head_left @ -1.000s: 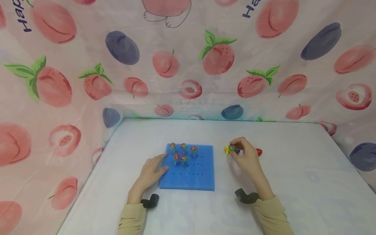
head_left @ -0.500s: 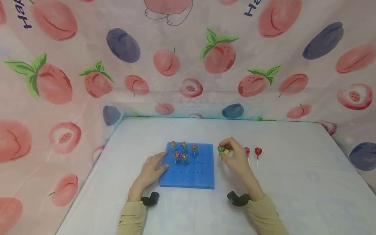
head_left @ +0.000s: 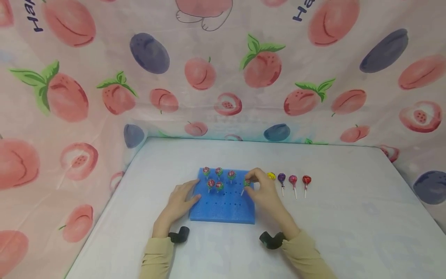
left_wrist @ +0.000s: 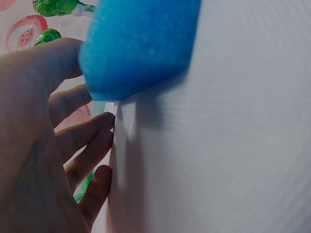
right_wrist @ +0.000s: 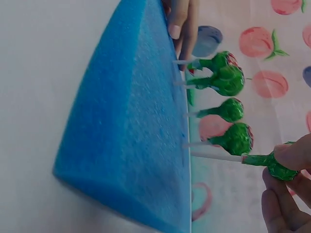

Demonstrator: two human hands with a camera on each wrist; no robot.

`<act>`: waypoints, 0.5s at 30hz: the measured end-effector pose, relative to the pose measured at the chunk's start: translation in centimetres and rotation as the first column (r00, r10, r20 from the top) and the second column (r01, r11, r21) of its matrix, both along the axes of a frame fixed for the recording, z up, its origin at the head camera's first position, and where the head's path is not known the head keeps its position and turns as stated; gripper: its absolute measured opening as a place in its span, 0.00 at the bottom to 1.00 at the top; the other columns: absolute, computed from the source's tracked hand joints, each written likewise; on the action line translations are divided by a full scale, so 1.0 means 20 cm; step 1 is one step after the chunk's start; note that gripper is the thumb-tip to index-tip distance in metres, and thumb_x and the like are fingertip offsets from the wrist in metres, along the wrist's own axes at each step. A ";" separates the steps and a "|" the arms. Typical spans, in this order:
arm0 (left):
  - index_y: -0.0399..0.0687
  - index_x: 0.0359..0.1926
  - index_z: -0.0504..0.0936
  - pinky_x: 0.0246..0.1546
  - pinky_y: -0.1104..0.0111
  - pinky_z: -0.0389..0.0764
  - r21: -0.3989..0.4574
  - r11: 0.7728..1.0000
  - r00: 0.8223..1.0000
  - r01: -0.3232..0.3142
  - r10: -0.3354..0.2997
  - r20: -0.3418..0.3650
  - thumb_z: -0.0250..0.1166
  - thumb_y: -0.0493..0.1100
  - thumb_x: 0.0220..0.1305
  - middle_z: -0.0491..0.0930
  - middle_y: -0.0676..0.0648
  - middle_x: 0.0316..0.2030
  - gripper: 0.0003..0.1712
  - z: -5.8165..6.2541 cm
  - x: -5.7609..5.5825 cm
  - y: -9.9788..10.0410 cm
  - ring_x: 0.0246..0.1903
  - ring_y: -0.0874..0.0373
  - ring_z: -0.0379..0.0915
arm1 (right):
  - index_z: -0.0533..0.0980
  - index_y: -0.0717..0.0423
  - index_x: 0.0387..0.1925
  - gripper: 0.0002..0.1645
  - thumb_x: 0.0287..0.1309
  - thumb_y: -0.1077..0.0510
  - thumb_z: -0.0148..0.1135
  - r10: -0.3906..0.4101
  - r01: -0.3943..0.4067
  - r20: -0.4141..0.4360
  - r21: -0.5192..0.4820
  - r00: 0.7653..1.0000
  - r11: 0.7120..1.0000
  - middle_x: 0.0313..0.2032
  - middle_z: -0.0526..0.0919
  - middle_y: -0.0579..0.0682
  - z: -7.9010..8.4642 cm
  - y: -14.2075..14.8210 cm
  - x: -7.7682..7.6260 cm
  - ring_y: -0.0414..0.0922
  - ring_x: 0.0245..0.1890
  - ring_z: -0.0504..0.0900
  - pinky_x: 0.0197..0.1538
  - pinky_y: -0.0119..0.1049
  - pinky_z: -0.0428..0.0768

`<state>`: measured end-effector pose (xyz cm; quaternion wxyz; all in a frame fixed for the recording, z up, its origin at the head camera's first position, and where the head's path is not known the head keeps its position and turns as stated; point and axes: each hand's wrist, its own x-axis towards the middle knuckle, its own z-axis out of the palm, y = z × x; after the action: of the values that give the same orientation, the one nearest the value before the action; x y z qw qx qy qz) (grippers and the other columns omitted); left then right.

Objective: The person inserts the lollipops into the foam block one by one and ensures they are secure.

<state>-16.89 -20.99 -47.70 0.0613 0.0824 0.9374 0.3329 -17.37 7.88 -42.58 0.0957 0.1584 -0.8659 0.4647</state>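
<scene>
A green-wrapped lollipop is pinched in the right hand above the blue foam board, below and right of the head view's centre. Five standing lollipops rise from it. The left hand, fingers extended, touches its left edge. Farther right lie four loose lollipops.

A bare left hand apparently touches a blue foam block on a flat white tabletop, round green-wrapped lollipops beyond.
</scene>
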 end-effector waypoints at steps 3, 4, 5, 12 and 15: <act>0.55 0.72 0.61 0.68 0.42 0.57 0.003 1.000 1.000 0.003 -0.003 0.000 0.58 0.52 0.68 0.63 0.45 0.71 0.33 0.00 0.00 0.00 0.69 0.43 0.54 | 0.73 0.58 0.40 0.17 0.48 0.73 0.66 0.021 -0.021 -0.018 -0.011 1.000 1.000 0.39 0.81 0.51 -0.01 -0.03 -0.01 0.47 0.45 0.81 0.52 0.46 0.81; 0.55 0.72 0.61 0.68 0.42 0.57 0.002 1.000 1.000 0.004 -0.004 -0.002 0.58 0.52 0.68 0.63 0.45 0.71 0.33 0.00 0.00 0.00 0.69 0.43 0.54 | 0.73 0.58 0.40 0.17 0.49 0.73 0.66 0.026 -0.027 -0.022 -0.012 0.999 1.000 0.39 0.81 0.51 -0.02 -0.04 -0.01 0.47 0.45 0.81 0.52 0.46 0.81; 0.55 0.72 0.61 0.68 0.42 0.57 0.004 1.000 1.000 0.005 -0.005 -0.003 0.58 0.52 0.68 0.63 0.45 0.71 0.33 0.00 0.00 0.00 0.69 0.43 0.54 | 0.73 0.57 0.40 0.17 0.49 0.72 0.66 0.029 -0.029 -0.023 -0.011 0.999 1.000 0.39 0.81 0.50 -0.02 -0.05 -0.01 0.46 0.45 0.81 0.52 0.45 0.81; 0.56 0.72 0.61 0.68 0.42 0.56 0.010 1.000 1.000 0.013 -0.013 -0.009 0.58 0.53 0.68 0.63 0.46 0.71 0.34 -0.01 0.00 -0.01 0.69 0.43 0.54 | 0.73 0.55 0.38 0.18 0.48 0.73 0.66 0.038 -0.038 -0.042 -0.009 0.998 0.999 0.39 0.82 0.49 -0.05 -0.10 -0.02 0.45 0.44 0.81 0.51 0.44 0.82; 0.56 0.72 0.61 0.68 0.42 0.56 0.007 1.000 1.000 0.012 -0.012 -0.006 0.58 0.53 0.68 0.63 0.46 0.71 0.34 -0.02 -0.01 -0.01 0.70 0.43 0.54 | 0.73 0.55 0.38 0.17 0.49 0.72 0.67 0.044 -0.045 -0.039 -0.011 0.998 0.999 0.39 0.81 0.49 -0.06 -0.12 -0.03 0.44 0.44 0.81 0.51 0.44 0.82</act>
<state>-17.00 -21.20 -48.04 0.0601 0.0893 0.9359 0.3355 -17.90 5.58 -43.82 0.1032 0.1861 -0.8573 0.4688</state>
